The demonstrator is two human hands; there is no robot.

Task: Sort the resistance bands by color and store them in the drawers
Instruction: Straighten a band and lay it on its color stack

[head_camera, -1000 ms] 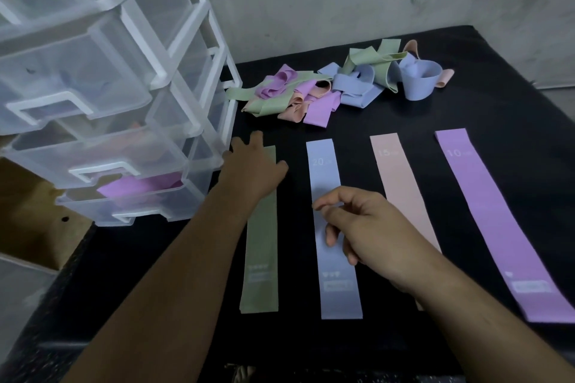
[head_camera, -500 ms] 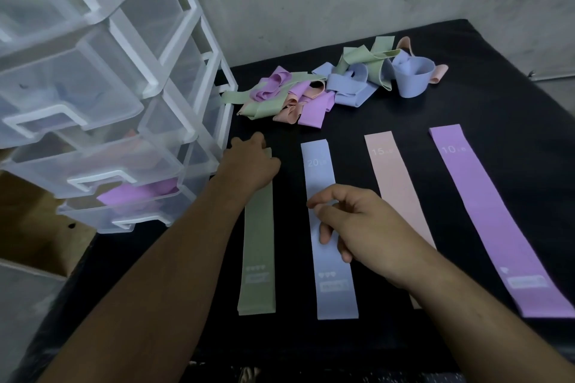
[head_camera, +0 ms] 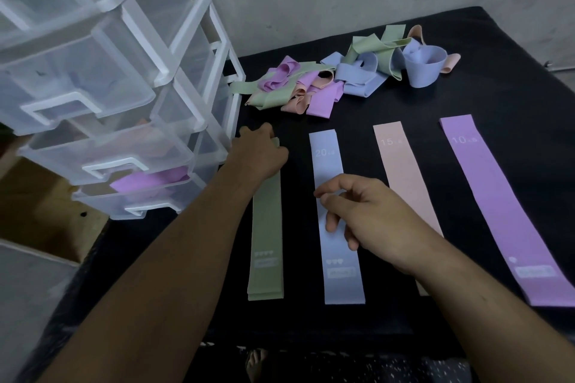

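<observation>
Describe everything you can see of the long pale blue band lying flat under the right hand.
The pale blue band is a long flat strip of matte, stretchy-looking material, lying straight on the black tabletop between the green band and the pink band. White "20" is printed near its far end; small hearts and a label mark its near end. The right hand is over its middle, fingers curled, hiding part; whether it pinches the band is unclear.
</observation>
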